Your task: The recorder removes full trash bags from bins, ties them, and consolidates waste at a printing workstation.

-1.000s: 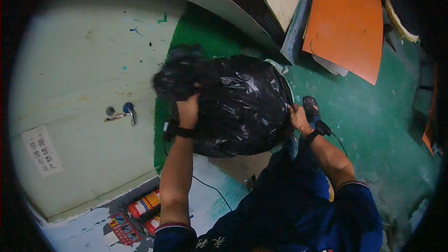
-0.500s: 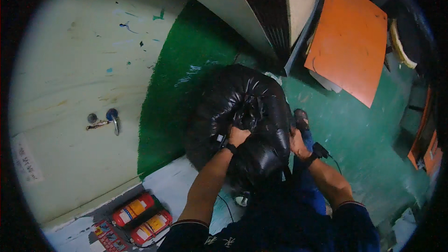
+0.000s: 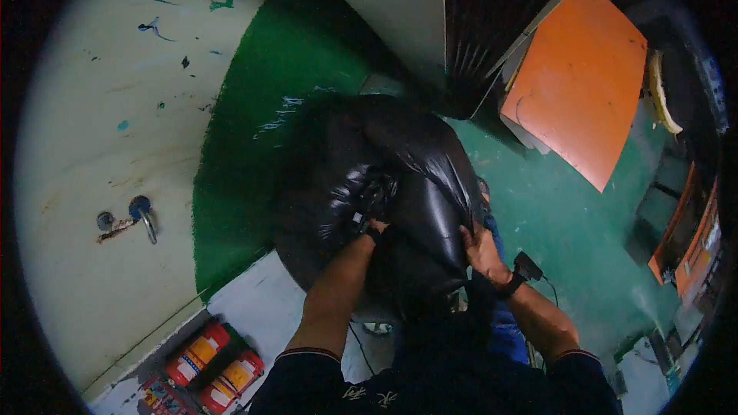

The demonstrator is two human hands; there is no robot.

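A big, bulging black plastic bag (image 3: 434, 200) is in front of my body, its film shiny and bunched into folds near the middle. My left hand (image 3: 377, 226) is closed at those gathered folds, its fingers mostly hidden by the plastic and the wrist. At the bag's right side, my right hand (image 3: 483, 253) grips the film, with the thumb showing and other fingers partly out of sight. Each wrist wears a dark band with a small device; the one on the right wrist (image 3: 527, 266) trails a cable. What the bag contains is hidden.
A pale door with a metal handle (image 3: 149, 227) stands left. Two red fire extinguishers (image 3: 231, 380) are at lower left. Beyond the bag rises a tall panel with a dark ribbed face (image 3: 492, 19). An orange board (image 3: 580, 84) leans at upper right over the green floor (image 3: 553, 207).
The bag has shifted left and spread wider, its folds changing shape. My left hand has moved slightly left and down, sinking among the folds. The view has turned somewhat.
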